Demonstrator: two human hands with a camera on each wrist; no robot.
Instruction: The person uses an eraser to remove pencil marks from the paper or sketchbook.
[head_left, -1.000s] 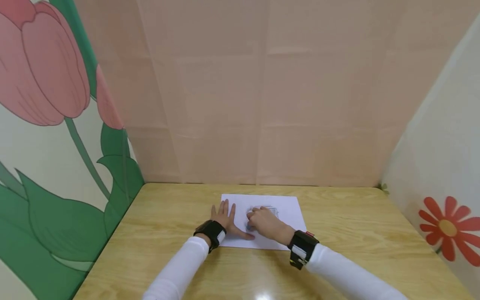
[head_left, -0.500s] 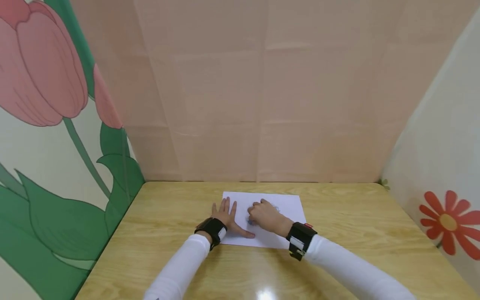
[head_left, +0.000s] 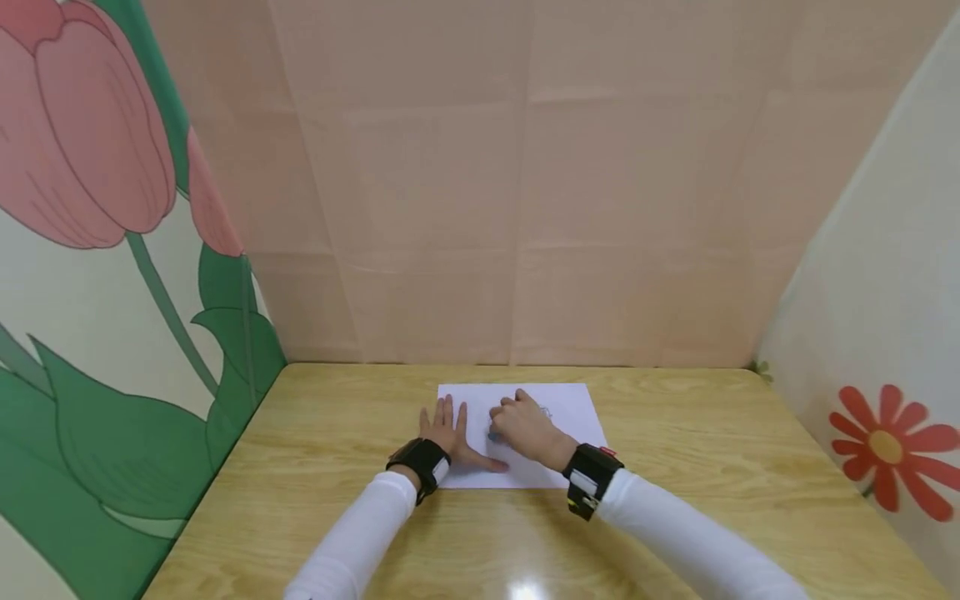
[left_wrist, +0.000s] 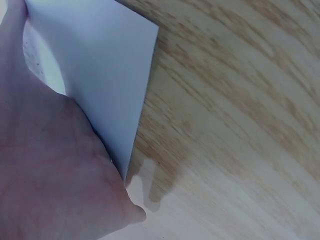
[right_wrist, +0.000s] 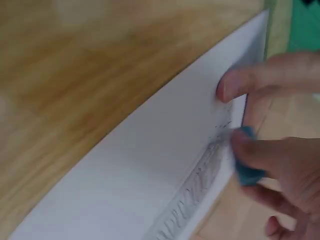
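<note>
A white sheet of paper (head_left: 570, 408) with grey pencil marks (right_wrist: 200, 185) lies on the wooden table (head_left: 697, 442). My left hand (head_left: 447, 435) lies flat with straight, spread fingers on the sheet's left edge (left_wrist: 135, 90) and holds it down. My right hand (head_left: 522, 433) has curled fingers that pinch a small blue eraser (right_wrist: 247, 167), pressed on the paper by the pencil marks. In the head view the eraser (head_left: 492, 436) is a small blue spot under the fingers. Both wrists wear black bands over white sleeves.
The table sits in a booth: a pink back wall (head_left: 525, 208), a left panel painted with a tulip (head_left: 90, 167), a right panel with a red flower (head_left: 888, 450). Bare wood surrounds the paper on all sides.
My right hand with the eraser has slid up and left across the pencil marks. The left hand stays flat on the sheet. The head view shifted slightly.
</note>
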